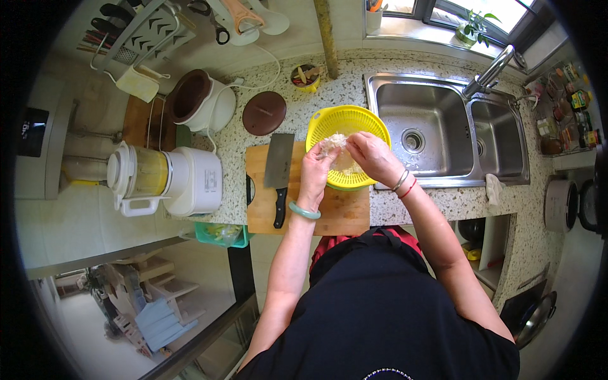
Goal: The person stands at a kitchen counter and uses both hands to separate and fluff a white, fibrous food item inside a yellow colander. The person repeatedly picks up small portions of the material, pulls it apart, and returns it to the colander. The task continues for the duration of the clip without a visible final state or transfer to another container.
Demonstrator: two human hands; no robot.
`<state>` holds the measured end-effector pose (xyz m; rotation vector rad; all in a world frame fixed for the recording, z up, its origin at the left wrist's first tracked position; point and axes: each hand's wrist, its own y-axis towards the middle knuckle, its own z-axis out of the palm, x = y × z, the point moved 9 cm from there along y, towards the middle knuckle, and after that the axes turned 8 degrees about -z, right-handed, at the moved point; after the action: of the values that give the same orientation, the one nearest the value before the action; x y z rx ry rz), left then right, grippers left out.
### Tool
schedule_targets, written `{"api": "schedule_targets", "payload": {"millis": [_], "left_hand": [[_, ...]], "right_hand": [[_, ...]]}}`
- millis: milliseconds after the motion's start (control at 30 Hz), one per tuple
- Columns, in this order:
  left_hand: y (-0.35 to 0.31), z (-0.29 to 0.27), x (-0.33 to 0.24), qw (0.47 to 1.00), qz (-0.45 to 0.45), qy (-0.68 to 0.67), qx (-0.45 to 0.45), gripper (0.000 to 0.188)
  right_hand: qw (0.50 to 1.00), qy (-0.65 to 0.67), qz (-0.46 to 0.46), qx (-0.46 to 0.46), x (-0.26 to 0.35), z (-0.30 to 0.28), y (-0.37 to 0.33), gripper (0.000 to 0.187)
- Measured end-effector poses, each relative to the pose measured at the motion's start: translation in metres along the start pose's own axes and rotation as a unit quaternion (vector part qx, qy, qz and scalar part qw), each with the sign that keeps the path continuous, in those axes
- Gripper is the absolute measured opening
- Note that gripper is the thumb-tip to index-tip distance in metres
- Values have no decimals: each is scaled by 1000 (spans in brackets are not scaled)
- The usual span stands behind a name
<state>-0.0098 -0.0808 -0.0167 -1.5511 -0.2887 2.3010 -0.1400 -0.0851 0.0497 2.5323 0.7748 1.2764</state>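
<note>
Above a yellow colander (349,115), my left hand (313,172) is closed round a pale, ragged clump of food (333,144) whose kind I cannot make out. My right hand (375,156) is at the clump's right side, its fingers pinched together; what lies between them is hidden. More pale pieces lie inside the colander, partly covered by my hands. The colander overlaps the right part of a wooden cutting board (347,214). Left of my left hand, a cleaver (279,162) lies on the board with its black handle toward me.
Right of the colander is a double steel sink (423,107) with a faucet (491,73). At left stand a white blender (183,180) and a white pot with a brown inside (212,104). A brown lid (264,113) and a small yellow container (306,77) sit behind the board.
</note>
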Motion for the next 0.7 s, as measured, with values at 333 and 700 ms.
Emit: {"api": "schedule_targets", "payload": {"millis": [333,700], "left_hand": [[1,3,-2,1000,2,2,-13,20],[4,-15,11,998,-27,-47,-25,23]], "right_hand": [[998,-66,-17,5,-4,13,-3,7],[989,66,132,1,-42,16,-8,16]]}}
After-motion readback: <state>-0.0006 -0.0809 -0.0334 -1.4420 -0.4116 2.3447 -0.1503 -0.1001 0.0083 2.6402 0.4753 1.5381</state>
